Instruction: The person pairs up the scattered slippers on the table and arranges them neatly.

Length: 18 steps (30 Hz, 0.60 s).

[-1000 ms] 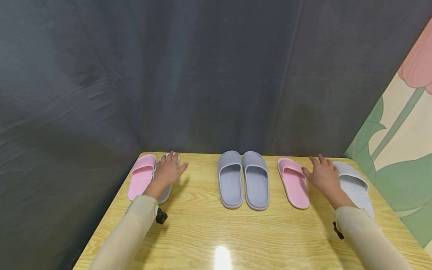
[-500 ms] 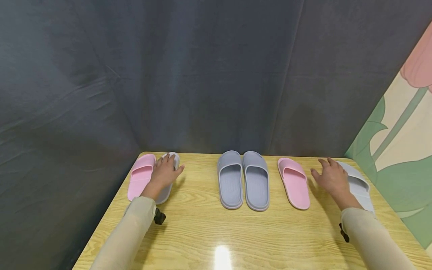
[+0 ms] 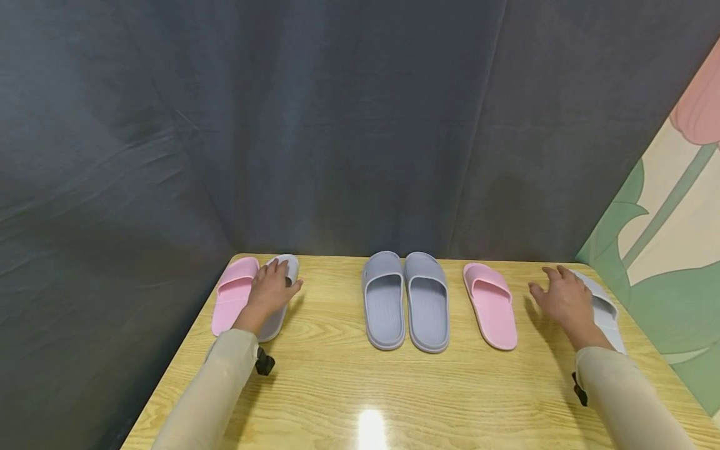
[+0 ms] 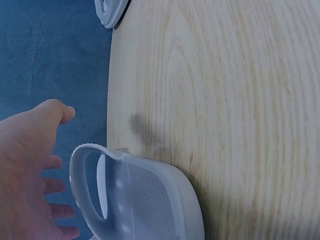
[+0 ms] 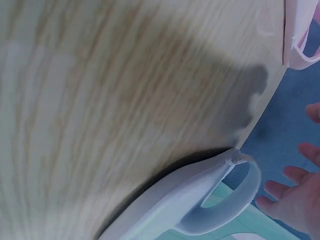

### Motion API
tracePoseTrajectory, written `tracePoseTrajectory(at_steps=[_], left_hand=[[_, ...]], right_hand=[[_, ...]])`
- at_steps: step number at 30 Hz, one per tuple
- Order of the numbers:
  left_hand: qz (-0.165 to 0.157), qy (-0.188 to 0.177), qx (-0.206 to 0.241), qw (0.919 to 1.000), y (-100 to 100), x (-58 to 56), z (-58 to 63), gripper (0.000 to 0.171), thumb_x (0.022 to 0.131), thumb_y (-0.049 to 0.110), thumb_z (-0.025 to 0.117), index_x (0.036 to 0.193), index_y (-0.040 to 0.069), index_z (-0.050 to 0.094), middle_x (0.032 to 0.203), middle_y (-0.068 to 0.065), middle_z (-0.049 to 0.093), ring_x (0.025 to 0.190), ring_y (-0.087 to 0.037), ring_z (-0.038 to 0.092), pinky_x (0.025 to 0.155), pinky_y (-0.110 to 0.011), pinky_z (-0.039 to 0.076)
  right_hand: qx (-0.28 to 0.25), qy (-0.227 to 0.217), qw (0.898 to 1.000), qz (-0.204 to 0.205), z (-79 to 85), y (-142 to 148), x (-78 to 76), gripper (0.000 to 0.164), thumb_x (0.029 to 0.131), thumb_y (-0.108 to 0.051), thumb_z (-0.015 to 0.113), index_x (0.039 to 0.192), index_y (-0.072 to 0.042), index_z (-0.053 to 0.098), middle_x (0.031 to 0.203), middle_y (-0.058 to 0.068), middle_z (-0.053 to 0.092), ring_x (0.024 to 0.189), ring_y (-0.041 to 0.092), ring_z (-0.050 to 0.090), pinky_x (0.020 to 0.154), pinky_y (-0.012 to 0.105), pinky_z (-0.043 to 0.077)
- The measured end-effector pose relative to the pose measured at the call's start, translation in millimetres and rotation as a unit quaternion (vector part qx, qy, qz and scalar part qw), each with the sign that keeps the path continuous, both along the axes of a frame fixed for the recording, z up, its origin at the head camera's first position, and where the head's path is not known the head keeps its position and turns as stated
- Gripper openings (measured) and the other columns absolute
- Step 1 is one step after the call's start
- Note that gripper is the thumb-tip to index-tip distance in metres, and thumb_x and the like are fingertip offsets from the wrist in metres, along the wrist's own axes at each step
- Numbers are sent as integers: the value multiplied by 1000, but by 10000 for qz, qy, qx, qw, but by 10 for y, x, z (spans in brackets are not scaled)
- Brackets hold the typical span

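Note:
My left hand (image 3: 269, 290) hovers over a pale grey slide slipper (image 3: 274, 325) near the table's left end, covering part of its strap. In the left wrist view, the fingers are spread and relaxed, with the slipper's strap (image 4: 82, 180) just below them. On the right, my other hand (image 3: 565, 299) is above the inner side of a whitish slide slipper (image 3: 607, 317). The right wrist view shows its loosely extended fingers apart from that slipper's strap (image 5: 245, 192). Neither hand grips anything.
A pink slipper (image 3: 235, 294) lies left of the pale grey one. Two grey-blue slippers, one left (image 3: 385, 306) and one right (image 3: 429, 309), lie side by side mid-table. Another pink slipper (image 3: 494, 309) is right of them. A dark curtain (image 3: 360, 125) hangs behind the wooden table (image 3: 315, 387).
My right hand has moved right, away from the right pink slipper and further over the whitish one. My left hand has shifted slightly left and down. The slippers stay in place.

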<state>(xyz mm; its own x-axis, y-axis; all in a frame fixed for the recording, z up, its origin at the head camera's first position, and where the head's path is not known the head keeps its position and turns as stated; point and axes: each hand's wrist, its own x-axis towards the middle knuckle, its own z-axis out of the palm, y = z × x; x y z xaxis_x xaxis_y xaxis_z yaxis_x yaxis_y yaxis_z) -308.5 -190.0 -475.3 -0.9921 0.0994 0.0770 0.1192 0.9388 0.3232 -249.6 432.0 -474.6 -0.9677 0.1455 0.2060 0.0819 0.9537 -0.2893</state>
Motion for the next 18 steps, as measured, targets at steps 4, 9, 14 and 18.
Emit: tracePoseTrajectory(at_steps=[4,9,14,18], left_hand=[[21,-52,10,10000,-20,-10,-30,79,98,47,56,156,0,31,160,-30,25,146,-53,21,113,-70,21],[63,-130,57,9999,-45,-27,-64,79,98,47,58,156,1,31,161,-29,25,147,-52,21,113,-70,21],[56,-209,100,9997,-66,-36,-69,80,98,47,59,156,1,30,161,-29,24,147,-52,19,113,-71,20],[68,-182,128,9997,-68,-45,-75,80,98,46,60,156,0,31,161,-30,25,147,-52,19,113,-70,21]], right_hand=[[28,88,10000,10,-10,68,-3,57,100,-31,55,137,11,45,142,45,33,125,66,33,98,77,27],[62,96,9999,33,-33,171,-10,58,101,-33,54,138,11,44,142,45,33,123,67,34,97,77,27],[68,82,9999,11,-57,264,-12,58,102,-35,52,138,9,44,142,45,33,121,68,35,96,77,27],[61,10,10000,51,-46,323,7,59,103,-37,50,139,9,43,142,45,32,122,68,33,94,79,26]])
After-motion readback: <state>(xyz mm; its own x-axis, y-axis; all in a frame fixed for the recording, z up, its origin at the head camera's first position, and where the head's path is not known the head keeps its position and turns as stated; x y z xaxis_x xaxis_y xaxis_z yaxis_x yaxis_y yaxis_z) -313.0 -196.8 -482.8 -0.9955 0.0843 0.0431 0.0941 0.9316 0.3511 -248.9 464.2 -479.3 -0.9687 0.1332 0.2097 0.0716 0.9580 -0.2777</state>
